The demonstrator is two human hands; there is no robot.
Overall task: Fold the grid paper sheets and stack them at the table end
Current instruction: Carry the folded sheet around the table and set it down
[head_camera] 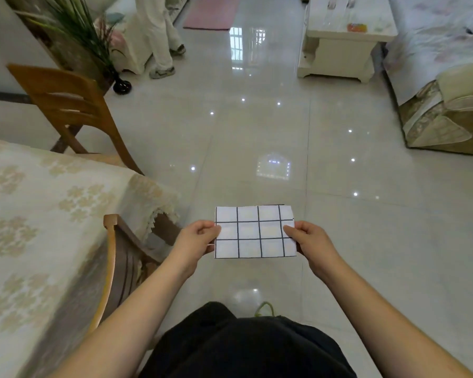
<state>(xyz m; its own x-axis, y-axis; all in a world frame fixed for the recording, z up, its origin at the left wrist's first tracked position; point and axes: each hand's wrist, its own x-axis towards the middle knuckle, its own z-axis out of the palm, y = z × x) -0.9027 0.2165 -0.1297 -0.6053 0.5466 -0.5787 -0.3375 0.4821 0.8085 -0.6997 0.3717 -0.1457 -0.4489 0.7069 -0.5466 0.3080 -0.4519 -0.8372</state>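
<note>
Grid paper sheet held in the air over the tiled floor, out in front of the person's torso and well apart from the table, which sits off to the sheet's left under a cream patterned cloth. Left hand pinches the sheet's left edge, thumb on top; right hand pinches the right edge the same way. Both grips narrow, closed on paper, sheet stretched flat between them. Sheet looks already folded, probably doubled: a second edge peeks along the top, but layer count hard to confirm at this size.

No stack visible on the table in this view; the table end may be out of frame.

Judgement: folding step in progress or just finished for this sheet, placing not yet done.

Risks: sheet unsupported in mid-air, so a further crease made here could go crooked with the grid lines misaligned; a loose pinch on either side lets layers slide or the sheet drop to the floor. Chair tucked between the sheet and the table, plus a second person standing far beyond the sheet, could obstruct the walk to the table end
</note>
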